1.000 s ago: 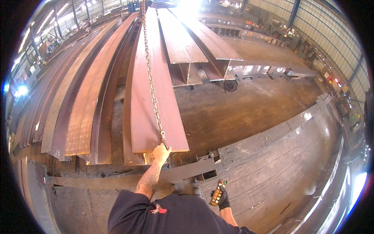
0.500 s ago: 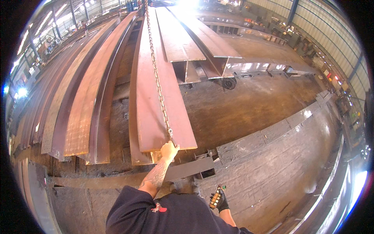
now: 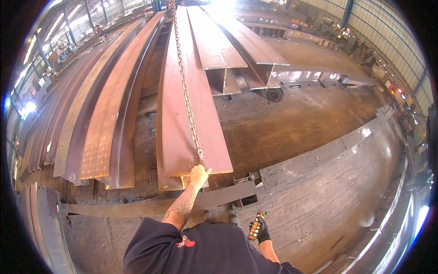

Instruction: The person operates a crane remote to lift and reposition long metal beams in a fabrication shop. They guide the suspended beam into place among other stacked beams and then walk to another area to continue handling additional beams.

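Observation:
A steel lifting chain hangs down from the top of the view, in front of a reddish steel I-beam. My bare left hand is closed around the lifting hook at the chain's lower end, by the beam's near end; my fingers hide most of the hook. Lower and to the right, my gloved right hand grips a yellow handheld crane remote with a row of buttons, held upright beside my body.
More long steel beams lie side by side on the left. Two I-beams rest to the right of the chained one. A low steel rail crosses the floor in front of me. A round dark wheel sits under the right beams.
The view has shifted slightly, so the beams sit a little farther right. My left hand stays on the hook. My right hand and the remote have risen slightly.

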Tool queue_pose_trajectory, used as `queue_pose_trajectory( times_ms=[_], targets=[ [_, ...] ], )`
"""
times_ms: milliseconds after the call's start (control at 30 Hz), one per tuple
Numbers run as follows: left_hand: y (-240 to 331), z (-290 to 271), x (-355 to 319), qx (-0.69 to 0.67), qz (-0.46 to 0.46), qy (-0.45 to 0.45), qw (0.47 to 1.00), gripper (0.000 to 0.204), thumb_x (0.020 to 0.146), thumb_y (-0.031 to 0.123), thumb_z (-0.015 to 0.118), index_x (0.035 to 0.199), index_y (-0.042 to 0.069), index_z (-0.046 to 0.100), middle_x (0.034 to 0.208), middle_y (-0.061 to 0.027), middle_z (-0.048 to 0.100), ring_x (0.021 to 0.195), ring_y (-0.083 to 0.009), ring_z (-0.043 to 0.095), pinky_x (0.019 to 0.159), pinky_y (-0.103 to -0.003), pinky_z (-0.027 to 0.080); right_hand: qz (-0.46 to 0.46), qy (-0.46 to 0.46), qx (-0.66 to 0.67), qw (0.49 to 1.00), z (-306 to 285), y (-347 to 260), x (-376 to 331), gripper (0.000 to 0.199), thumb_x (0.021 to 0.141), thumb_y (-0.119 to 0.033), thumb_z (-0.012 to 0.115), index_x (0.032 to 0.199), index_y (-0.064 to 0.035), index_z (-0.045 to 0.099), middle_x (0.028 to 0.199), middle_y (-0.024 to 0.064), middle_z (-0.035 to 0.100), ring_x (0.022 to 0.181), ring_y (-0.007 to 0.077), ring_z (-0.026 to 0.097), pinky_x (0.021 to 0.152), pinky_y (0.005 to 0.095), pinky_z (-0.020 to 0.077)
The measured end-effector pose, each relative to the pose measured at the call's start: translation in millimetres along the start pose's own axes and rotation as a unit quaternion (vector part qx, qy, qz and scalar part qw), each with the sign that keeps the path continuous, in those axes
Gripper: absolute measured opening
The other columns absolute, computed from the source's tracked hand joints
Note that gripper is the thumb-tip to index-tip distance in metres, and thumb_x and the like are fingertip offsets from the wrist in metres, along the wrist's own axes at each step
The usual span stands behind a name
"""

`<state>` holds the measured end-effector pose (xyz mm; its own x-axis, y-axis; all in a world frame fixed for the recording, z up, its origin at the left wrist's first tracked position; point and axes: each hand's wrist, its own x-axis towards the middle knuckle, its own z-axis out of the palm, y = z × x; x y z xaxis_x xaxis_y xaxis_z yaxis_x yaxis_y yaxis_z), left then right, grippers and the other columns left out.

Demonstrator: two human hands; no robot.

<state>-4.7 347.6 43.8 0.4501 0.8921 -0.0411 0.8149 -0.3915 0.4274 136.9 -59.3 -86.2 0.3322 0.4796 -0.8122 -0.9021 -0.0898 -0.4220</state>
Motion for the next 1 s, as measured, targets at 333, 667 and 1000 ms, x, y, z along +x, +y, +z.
queue_pose_trajectory(
  times_ms=[333, 667, 1000],
  targets=[
    [-50, -17, 5, -0.007, -0.039, -0.053, 0.998, 0.047, 0.073, 0.041, 0.073, 0.071, -0.006, 0.065, 0.071, -0.0215, 0.066, 0.070, -0.0327, 0.067, 0.067, -0.041, 0.054, -0.037, -0.029, -0.041, 0.998, 14, 1, 11, 0.029, 0.085, -0.037, 0.061, 0.093, -0.0100, 0.053, 0.073, 0.0092, 0.062, 0.058, 0.0222, 0.061, 0.049, 0.0355, 0.0527],
    [-94, -47, 2, -0.116, -0.123, -0.160, 0.972, 0.045, 0.076, 0.036, 0.073, 0.055, -0.003, 0.063, 0.051, -0.0110, 0.061, 0.045, -0.0183, 0.062, 0.049, -0.031, 0.051, -0.043, -0.024, -0.097, 0.994, 27, 2, 22, 0.031, 0.084, -0.036, 0.063, 0.098, -0.0114, 0.051, 0.080, 0.0119, 0.065, 0.061, 0.0245, 0.063, 0.053, 0.0366, 0.0539],
    [-135, -39, -1, -0.071, -0.092, -0.129, 0.985, 0.049, 0.078, 0.037, 0.071, 0.049, -0.001, 0.060, 0.048, -0.0111, 0.059, 0.043, -0.0202, 0.061, 0.049, -0.034, 0.050, -0.048, -0.033, -0.092, 0.994, 37, 7, 10, 0.027, 0.085, -0.033, 0.062, 0.099, -0.0128, 0.049, 0.075, 0.0101, 0.063, 0.057, 0.0233, 0.062, 0.049, 0.0361, 0.0529]
  ],
)
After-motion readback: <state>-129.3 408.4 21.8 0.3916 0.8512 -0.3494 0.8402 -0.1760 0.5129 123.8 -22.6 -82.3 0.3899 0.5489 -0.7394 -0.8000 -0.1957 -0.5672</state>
